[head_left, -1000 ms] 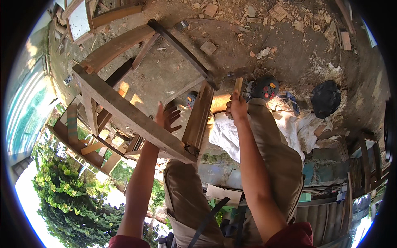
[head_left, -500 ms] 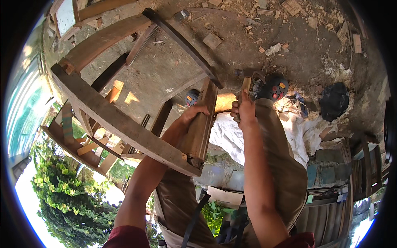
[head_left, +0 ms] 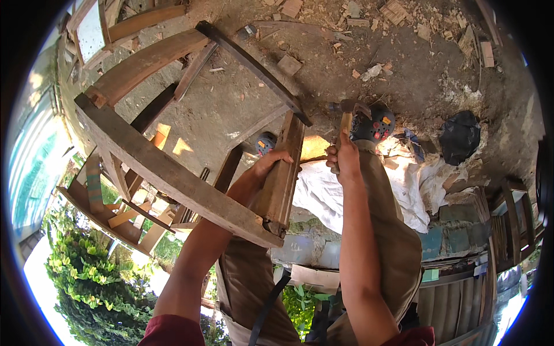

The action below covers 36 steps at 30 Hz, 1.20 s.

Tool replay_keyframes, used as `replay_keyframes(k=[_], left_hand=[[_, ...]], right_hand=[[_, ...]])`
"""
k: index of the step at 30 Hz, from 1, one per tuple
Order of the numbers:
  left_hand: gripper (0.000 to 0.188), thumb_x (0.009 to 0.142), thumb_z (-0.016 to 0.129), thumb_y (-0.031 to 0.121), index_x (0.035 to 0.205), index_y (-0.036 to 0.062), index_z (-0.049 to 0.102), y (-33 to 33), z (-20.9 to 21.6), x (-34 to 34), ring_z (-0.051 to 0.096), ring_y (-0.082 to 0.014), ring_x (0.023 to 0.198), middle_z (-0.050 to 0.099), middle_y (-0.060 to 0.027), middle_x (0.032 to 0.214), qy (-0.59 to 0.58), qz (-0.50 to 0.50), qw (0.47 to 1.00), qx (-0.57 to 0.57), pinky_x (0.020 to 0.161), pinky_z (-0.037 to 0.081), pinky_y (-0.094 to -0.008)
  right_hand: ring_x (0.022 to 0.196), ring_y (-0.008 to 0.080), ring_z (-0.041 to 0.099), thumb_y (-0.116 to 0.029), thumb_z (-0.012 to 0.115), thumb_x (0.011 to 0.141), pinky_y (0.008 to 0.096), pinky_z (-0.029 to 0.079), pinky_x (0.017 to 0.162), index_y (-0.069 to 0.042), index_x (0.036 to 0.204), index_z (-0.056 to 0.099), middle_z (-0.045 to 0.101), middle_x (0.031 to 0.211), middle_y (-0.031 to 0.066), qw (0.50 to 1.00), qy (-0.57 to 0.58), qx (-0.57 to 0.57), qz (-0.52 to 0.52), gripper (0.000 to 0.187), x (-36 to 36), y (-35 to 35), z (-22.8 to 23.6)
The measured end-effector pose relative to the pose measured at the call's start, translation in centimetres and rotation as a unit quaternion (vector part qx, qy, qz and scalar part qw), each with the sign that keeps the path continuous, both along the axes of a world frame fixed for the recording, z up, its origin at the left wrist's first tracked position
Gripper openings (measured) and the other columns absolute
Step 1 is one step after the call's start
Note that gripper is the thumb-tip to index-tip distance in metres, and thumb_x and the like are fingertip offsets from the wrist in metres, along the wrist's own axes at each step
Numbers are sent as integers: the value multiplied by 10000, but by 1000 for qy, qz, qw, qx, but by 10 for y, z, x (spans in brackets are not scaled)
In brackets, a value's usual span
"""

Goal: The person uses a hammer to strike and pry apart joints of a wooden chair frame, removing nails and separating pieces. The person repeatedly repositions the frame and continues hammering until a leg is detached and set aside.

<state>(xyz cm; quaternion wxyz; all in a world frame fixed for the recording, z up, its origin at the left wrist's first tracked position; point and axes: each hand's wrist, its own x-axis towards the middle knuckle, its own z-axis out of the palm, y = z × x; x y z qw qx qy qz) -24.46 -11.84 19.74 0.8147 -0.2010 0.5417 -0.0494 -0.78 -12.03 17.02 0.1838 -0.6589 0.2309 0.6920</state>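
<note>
A wooden chair-like frame [head_left: 173,169] fills the left and middle of the head view, lying tilted. My left hand [head_left: 273,160] is wrapped round its near right rail [head_left: 292,137], and part of the fingers is hidden behind the wood. To the right of that rail, my right hand [head_left: 346,157] is closed round the wooden handle of a claw hammer [head_left: 346,122]. The hammer's dark head points away from me, beside my right shoe [head_left: 375,124], apart from the frame.
White sacking [head_left: 323,193] lies behind my legs. A black plastic bag [head_left: 460,138] is at the right. Wood scraps [head_left: 398,11] litter the dirt floor at the far side. Another wooden frame [head_left: 109,213] stands at the left, near leafy shrubs [head_left: 86,277].
The hammer head has turned, so its claw now shows more clearly to the right. My right hand has shifted slightly. The left hand keeps its hold on the rail.
</note>
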Motion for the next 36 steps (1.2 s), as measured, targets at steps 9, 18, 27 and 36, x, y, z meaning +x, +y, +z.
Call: replay_keyframes(k=[9, 18, 27, 36], left_hand=[[423, 816, 643, 261, 1156, 13, 597, 9, 5, 6, 677, -266, 820, 684, -151, 954, 21, -19, 1000, 4, 762, 568, -390], [452, 811, 653, 291, 1160, 8, 608, 9, 6, 3, 679, -248, 803, 691, -153, 965, -1, 0, 1000, 25, 739, 568, -378], [441, 763, 681, 338, 1050, 4, 662, 14, 10, 7, 673, -232, 761, 702, -138, 931, 17, -45, 997, 55, 711, 552, -367], [478, 803, 648, 332, 1136, -7, 599, 10, 7, 7, 678, -246, 792, 692, -166, 974, 8, -31, 997, 69, 727, 566, -375]], right_hand=[[462, 79, 354, -488, 483, 1036, 253, 294, 407, -109, 918, 447, 424, 649, -1, 1000, 26, -15, 8, 398, -5, 6, 15], [458, 88, 399, -519, 472, 1024, 253, 310, 383, -92, 938, 477, 447, 663, 14, 1000, 21, -17, 9, 436, 3, -10, -4], [469, 90, 406, -470, 465, 1036, 277, 356, 411, -90, 941, 466, 447, 657, 4, 987, 20, -1, 159, 392, 11, 16, 6], [473, 94, 407, -476, 476, 1031, 286, 351, 417, -91, 895, 476, 439, 636, -9, 978, 18, 12, 209, 408, 13, 29, 21]])
